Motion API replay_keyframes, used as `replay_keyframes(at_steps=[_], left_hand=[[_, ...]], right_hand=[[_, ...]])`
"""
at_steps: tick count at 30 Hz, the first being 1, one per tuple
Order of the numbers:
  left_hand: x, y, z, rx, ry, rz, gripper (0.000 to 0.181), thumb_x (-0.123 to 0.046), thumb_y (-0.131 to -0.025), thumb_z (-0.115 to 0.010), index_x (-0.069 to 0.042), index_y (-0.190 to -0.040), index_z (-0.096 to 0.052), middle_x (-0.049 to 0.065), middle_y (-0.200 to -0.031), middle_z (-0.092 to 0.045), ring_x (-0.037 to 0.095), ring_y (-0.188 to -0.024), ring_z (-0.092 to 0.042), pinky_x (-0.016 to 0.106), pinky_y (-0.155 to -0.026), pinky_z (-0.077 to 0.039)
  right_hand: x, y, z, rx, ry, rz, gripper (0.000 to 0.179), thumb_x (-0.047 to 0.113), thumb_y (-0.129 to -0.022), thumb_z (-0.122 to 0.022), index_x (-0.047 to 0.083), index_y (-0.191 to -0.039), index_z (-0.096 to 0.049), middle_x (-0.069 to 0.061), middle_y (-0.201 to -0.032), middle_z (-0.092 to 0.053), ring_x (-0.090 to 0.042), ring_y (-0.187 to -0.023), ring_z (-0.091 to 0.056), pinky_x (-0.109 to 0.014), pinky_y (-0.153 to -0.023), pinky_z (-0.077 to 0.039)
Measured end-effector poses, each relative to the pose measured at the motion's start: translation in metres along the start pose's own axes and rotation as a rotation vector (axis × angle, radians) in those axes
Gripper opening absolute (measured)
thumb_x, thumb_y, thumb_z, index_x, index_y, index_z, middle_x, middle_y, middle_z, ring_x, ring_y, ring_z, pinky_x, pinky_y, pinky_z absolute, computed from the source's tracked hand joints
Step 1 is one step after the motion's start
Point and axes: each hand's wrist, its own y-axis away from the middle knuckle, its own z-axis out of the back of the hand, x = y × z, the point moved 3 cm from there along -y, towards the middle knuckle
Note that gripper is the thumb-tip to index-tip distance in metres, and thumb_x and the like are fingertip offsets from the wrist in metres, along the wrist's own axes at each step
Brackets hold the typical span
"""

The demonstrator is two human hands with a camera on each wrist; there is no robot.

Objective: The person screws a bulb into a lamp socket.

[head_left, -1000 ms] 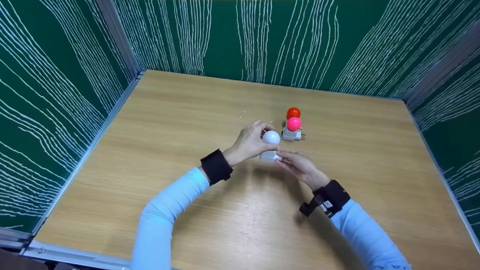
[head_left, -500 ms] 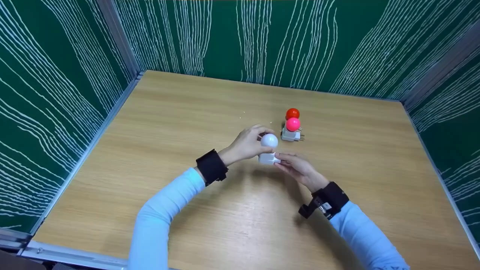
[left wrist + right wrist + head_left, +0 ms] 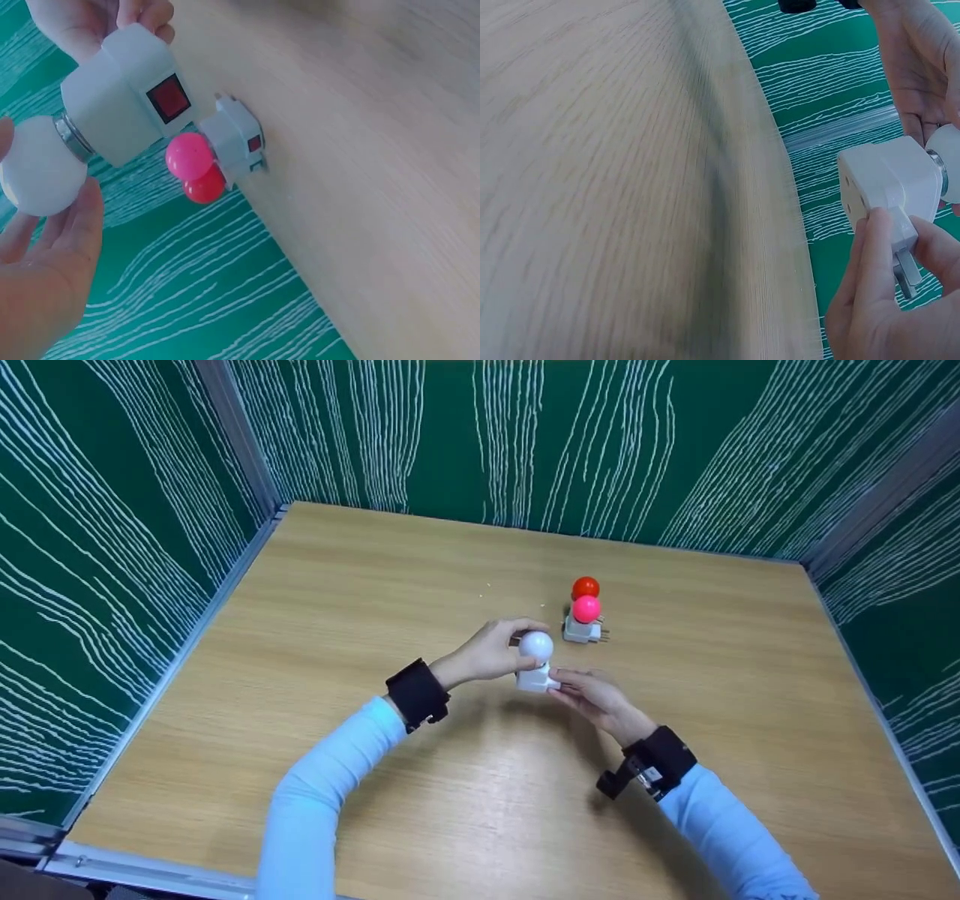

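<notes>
Bulb [image 3: 536, 646], round, glossy and white, sits atop a boxy white plastic adapter [image 3: 533, 681], both apparently lifted off the pale wood-grain bench [image 3: 480, 810]; from where I stand, the left hand [image 3: 491, 651] grips the bulb between thumb and fingers, while the right hand [image 3: 596, 697] pinches the adapter's plug end, beside its flat metal prongs [image 3: 906, 274]; a silvery metal collar [image 3: 73, 139] shows between bulb and adapter, so I can't tell whether the joint is fully seated; if it isn't, easing the left hand could let the bulb tip or drop; the right hand's small pinch might let the adapter twist under any turning; a forward swing could knock the shiny round pink bulb [image 3: 586, 609] and shiny round red bulb [image 3: 585, 587] standing just beyond on pale plastic adapters [image 3: 579, 631].
</notes>
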Motion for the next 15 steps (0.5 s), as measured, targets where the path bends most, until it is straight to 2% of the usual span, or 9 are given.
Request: replay_keyframes(at_steps=[4,7,12,15], left_hand=[[0.0011,0.0014,-0.0034,-0.036,0.02,0.017,0.055,-0.01,-0.078,-0.07,-0.006,-0.129,-0.049,0.012,-0.128,-0.052,0.026,-0.111,-0.055,0.029,-0.091,-0.048],[0.0013,0.0026,-0.0057,-0.093,0.014,0.023,0.057,-0.012,-0.076,-0.073,-0.007,-0.128,-0.05,0.011,-0.127,-0.052,0.025,-0.109,-0.056,0.027,-0.089,-0.049],[-0.0012,0.0043,-0.0073,-0.207,-0.059,-0.005,0.053,-0.017,-0.072,-0.077,-0.006,-0.119,-0.056,0.009,-0.115,-0.056,0.021,-0.099,-0.059,0.029,-0.086,-0.051],[-0.0039,0.0049,-0.0074,-0.242,-0.1,-0.025,0.048,-0.016,-0.071,-0.078,-0.004,-0.114,-0.058,0.009,-0.109,-0.057,0.02,-0.095,-0.059,0.028,-0.082,-0.052]], right_hand=[[-0.0012,0.0005,0.0024,0.008,-0.016,0.007,0.015,0.002,-0.089,-0.055,0.007,-0.083,-0.067,-0.006,-0.085,-0.067,-0.013,-0.08,-0.064,-0.019,-0.078,-0.053],[-0.0018,0.0007,0.0036,0.015,-0.022,0.018,0.015,0.001,-0.089,-0.055,0.007,-0.083,-0.067,-0.006,-0.084,-0.067,-0.013,-0.079,-0.064,-0.019,-0.077,-0.053],[-0.0016,0.0009,0.0037,0.002,-0.027,0.026,0.015,0.001,-0.089,-0.055,0.006,-0.081,-0.067,-0.006,-0.082,-0.067,-0.013,-0.077,-0.064,-0.019,-0.076,-0.054],[-0.0004,0.0014,0.0029,-0.004,-0.033,0.03,0.016,0.0,-0.089,-0.054,0.006,-0.081,-0.067,-0.006,-0.083,-0.067,-0.013,-0.078,-0.064,-0.019,-0.076,-0.054]])
